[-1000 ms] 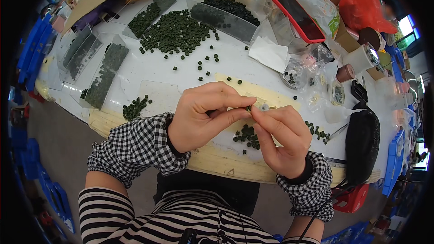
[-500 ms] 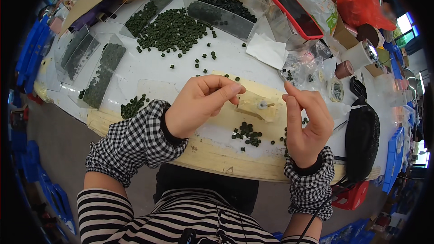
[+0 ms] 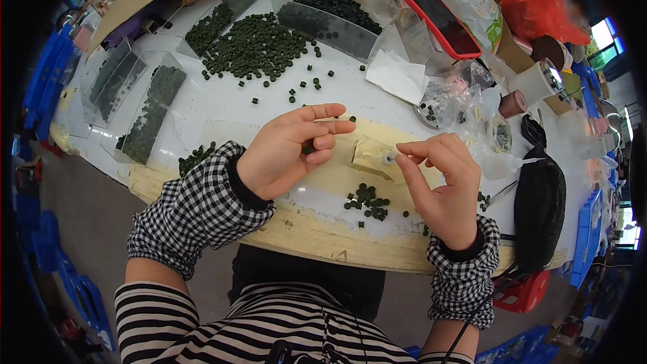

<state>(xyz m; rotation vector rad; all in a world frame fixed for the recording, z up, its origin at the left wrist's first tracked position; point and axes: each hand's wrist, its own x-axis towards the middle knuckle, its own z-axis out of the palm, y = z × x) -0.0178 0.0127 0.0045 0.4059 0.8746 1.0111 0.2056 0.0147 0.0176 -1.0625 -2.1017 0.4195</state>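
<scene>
A cream block [image 3: 373, 160] sits on the table in front of me, with a pale round fitting on its right end. A thin metal pin that juts from this fitting is covered by the fingertips of my right hand [image 3: 448, 178], whose thumb and forefinger close around it. Whether a tiny part is also pinched there cannot be made out. Left of the block, my left hand [image 3: 280, 152] has two fingers stretched to the right and the others curled. A small dark green grooved piece [image 3: 309, 148] shows between the curled fingers. Near the block lies a small pile of similar pieces [image 3: 367, 201].
A large heap of green pieces [image 3: 256, 47] lies beyond my hands, beside clear trays [image 3: 330, 37] of more. A red-cased phone [image 3: 441, 21], white tissue [image 3: 396, 75], plastic bags and a black pouch [image 3: 540, 202] stand to the right. The wooden table edge [image 3: 323, 239] runs nearest me.
My right hand has moved left and down onto the pin of the block. The left hand has shifted slightly left and its pinch has loosened, with two fingers now stretched out.
</scene>
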